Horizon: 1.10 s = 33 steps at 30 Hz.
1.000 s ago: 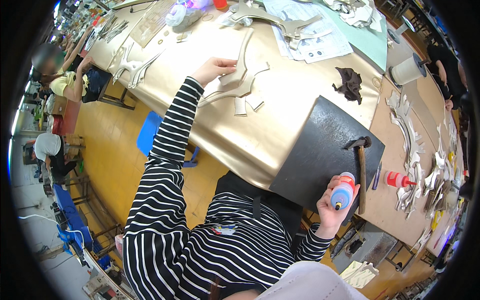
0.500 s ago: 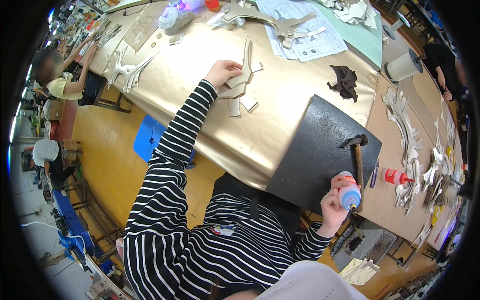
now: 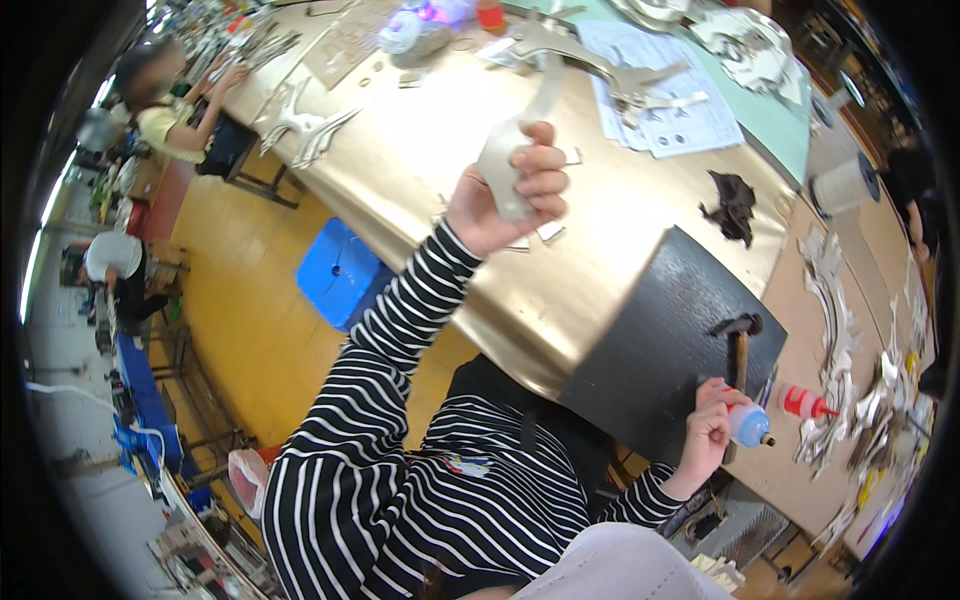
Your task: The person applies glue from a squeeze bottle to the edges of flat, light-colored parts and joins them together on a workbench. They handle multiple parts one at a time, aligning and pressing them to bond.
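Note:
My left hand (image 3: 535, 185) is raised above the gold-covered table (image 3: 610, 250), its fingers closed round a pale, curved cut piece of leather-like material (image 3: 500, 165). The piece is slightly blurred and partly hidden by the fingers; a narrow strip of it reaches up past the hand. Small pale offcuts (image 3: 551, 232) lie on the table behind that hand. At the lower right, my right hand (image 3: 706, 432) grips a translucent squeeze bottle (image 3: 748, 426) with a red label, a blue end and a dark tip pointing outward. The bottle is just off the near right corner of a black slab (image 3: 650, 330).
On the slab rests a hammer (image 3: 738, 350). Beside it are a red squeeze bottle (image 3: 803, 402) and many pale cut pieces (image 3: 825, 300). A dark crumpled scrap (image 3: 733, 208), printed sheets (image 3: 685, 130) and a thread spool (image 3: 845, 190) lie farther off. A blue stool (image 3: 342, 270) stands left.
My left hand has lifted the pale piece off the table and brought it nearer, fingers now wrapped round it. My right hand still holds the bottle, now tilted more outward. The whole view has shifted.

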{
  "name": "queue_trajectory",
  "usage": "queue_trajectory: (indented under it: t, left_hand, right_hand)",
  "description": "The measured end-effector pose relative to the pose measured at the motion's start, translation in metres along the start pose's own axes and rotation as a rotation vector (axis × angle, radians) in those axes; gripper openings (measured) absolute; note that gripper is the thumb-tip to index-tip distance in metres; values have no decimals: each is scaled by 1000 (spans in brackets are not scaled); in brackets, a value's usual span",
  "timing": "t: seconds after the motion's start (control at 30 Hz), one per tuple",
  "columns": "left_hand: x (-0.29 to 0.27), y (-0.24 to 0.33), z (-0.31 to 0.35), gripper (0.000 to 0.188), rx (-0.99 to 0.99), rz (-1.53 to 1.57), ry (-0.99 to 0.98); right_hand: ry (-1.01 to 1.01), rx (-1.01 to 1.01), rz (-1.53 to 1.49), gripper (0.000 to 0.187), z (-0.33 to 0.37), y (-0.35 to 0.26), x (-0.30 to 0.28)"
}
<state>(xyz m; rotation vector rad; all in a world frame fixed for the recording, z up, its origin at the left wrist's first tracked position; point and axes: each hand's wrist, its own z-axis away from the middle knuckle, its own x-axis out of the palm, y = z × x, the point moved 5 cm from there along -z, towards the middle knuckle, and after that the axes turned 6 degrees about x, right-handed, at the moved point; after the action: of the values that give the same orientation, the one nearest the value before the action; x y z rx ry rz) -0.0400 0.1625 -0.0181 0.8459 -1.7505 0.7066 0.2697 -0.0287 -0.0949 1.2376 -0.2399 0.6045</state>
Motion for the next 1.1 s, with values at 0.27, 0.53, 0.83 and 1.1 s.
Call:
queue_trajectory:
  t: [0.27, 0.53, 0.83, 1.1]
  left_hand:
    - [21, -32, 8, 45, -21, 84, -89]
    - [16, -25, 18, 47, 60, 44, -14]
    - [-89, 98, 7, 40, 89, -1599, 658]
    - [-138, 134, -21, 36, -267, -2139, 530]
  right_hand:
    - [20, -43, 73, 39, -6, -7, 0]
    - [34, -105, 26, 46, 5, 1, -8]
    - [197, -2, 261, 42, 35, 29, -67]
    - [111, -38, 499, 42, 49, 16, -56]
